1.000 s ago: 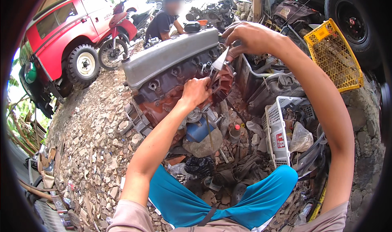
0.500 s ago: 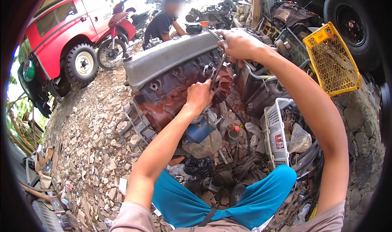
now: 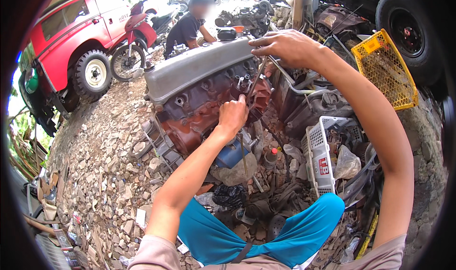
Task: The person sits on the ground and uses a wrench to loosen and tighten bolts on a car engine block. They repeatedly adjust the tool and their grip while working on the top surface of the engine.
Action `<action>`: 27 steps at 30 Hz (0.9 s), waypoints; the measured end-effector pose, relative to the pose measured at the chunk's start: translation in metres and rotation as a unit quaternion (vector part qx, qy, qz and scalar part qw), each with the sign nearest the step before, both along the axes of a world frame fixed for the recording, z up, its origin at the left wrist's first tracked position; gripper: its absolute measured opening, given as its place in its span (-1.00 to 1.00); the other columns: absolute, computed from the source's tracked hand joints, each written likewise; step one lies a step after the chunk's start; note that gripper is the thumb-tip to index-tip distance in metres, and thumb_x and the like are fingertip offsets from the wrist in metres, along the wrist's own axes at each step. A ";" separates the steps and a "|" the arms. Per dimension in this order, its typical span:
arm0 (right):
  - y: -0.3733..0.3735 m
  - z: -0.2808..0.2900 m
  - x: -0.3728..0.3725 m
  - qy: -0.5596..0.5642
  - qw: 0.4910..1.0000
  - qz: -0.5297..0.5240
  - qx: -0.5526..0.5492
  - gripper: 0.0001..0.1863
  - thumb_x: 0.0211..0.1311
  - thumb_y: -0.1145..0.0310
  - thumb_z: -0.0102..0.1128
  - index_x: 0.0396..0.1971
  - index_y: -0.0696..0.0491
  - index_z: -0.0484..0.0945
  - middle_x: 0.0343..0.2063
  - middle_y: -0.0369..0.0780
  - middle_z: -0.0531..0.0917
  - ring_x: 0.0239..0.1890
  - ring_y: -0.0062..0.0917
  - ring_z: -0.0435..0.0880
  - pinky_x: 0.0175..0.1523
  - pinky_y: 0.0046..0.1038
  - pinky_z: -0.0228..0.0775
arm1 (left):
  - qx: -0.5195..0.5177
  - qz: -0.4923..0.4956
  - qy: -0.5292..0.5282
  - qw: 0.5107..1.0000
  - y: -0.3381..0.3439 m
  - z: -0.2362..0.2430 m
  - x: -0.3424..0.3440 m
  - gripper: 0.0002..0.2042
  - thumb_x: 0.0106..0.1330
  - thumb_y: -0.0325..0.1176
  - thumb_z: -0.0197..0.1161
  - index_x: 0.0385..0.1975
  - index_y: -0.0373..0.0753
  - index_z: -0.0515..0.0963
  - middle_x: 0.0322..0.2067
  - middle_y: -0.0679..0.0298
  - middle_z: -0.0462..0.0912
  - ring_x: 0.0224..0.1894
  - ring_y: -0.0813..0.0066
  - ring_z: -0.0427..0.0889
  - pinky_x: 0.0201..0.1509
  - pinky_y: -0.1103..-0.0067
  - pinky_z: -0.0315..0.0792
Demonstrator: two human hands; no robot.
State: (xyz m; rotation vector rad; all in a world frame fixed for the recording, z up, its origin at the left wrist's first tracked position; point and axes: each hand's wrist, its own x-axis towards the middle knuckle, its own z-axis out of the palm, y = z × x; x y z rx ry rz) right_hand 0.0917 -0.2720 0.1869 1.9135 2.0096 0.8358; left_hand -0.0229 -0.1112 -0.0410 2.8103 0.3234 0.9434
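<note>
1 engine (image 3: 202, 92) is standing before me; my left hand (image 3: 233, 116) is gripping the metal rod (image 3: 258, 76) low against its side, probably for steadiness, while my right hand (image 3: 287, 47) is hovering up top, fingers loosely open (thumb hidden).

I read short sleeves on both arms: left sleeve (image 3: 154, 253), right sleeve (image 3: 387, 256), matte beige-taupe, wide cut, a few soft creases. Forearms bare. Left hand (image 3: 233, 115) and right hand (image 3: 287, 48) bare too, five-fingered, stock hardware. Shirt front (image 3: 266, 266) matches the sleeves; I only get a strip of it at the waist. Trousers (image 3: 209, 232): bright teal-blue, plain smooth cloth, loose, rounded over the knee, folds running in to the crotch. White edging (image 3: 305, 261) at the hip. Dark narrow strap (image 3: 240, 253) crosses the lap on a slant. Footwear: dark grey clog-type shoe (image 3: 276, 226), perforated toe, rounded. Can't resolve its mate in the shadow.
</note>
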 end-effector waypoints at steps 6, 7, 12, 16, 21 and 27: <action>0.006 0.003 0.001 0.041 0.993 -0.107 -0.007 -0.61 0.02 0.20 0.47 -0.12 0.00 0.72 -0.07 -0.15 0.70 -0.05 -0.21 0.70 0.08 -0.23 0.55 | 0.011 0.011 -0.001 1.000 -0.006 -0.003 0.005 -0.79 0.28 -0.35 0.24 -0.24 -0.36 0.46 -0.54 -0.11 0.66 -0.40 -0.09 0.72 -0.31 0.15 0.61; 0.007 0.004 -0.004 0.043 0.989 -0.142 -0.010 -0.62 0.00 0.16 0.48 -0.18 0.01 0.75 -0.15 -0.12 0.73 -0.09 -0.20 0.71 0.05 -0.23 0.55 | 0.010 0.014 -0.001 1.000 -0.006 -0.004 0.005 -0.79 0.28 -0.36 0.24 -0.24 -0.36 0.46 -0.54 -0.11 0.67 -0.40 -0.09 0.72 -0.31 0.15 0.61; 0.005 0.005 -0.022 0.096 0.980 -0.169 0.034 -0.36 0.06 -0.28 0.32 -0.40 0.13 0.70 -0.38 -0.01 0.72 -0.25 -0.07 0.72 -0.08 -0.17 0.58 | 0.010 0.014 0.000 1.000 -0.006 -0.002 0.002 -0.78 0.27 -0.36 0.23 -0.22 -0.37 0.44 -0.53 -0.11 0.67 -0.41 -0.10 0.72 -0.31 0.14 0.61; 0.005 -0.005 -0.016 0.124 0.966 -0.212 0.078 -0.05 0.07 -0.55 0.05 -0.45 0.27 0.63 -0.41 0.03 0.71 -0.25 -0.04 0.73 -0.12 -0.14 0.59 | 0.012 0.013 -0.003 1.000 -0.011 -0.001 0.003 -0.78 0.27 -0.36 0.21 -0.21 -0.37 0.44 -0.54 -0.11 0.67 -0.40 -0.10 0.72 -0.31 0.14 0.61; 0.024 -0.022 0.001 0.342 0.891 -0.266 0.135 -0.10 0.28 -0.48 -0.14 -0.54 0.19 0.65 -0.64 -0.14 0.70 -0.27 -0.29 0.77 0.06 -0.25 0.53 | 0.010 0.013 -0.001 1.000 -0.012 -0.002 0.003 -0.77 0.27 -0.36 0.21 -0.20 -0.37 0.44 -0.54 -0.11 0.66 -0.40 -0.10 0.72 -0.30 0.13 0.60; 0.018 -0.015 -0.013 0.293 0.916 -0.255 0.100 -0.39 0.37 -0.16 0.09 -0.15 0.19 0.66 -0.32 -0.03 0.74 -0.17 -0.23 0.75 0.00 -0.21 0.56 | 0.018 0.023 0.001 1.000 -0.010 -0.001 0.002 -0.75 0.29 -0.32 0.23 -0.17 -0.34 0.46 -0.54 -0.10 0.67 -0.40 -0.10 0.72 -0.30 0.11 0.60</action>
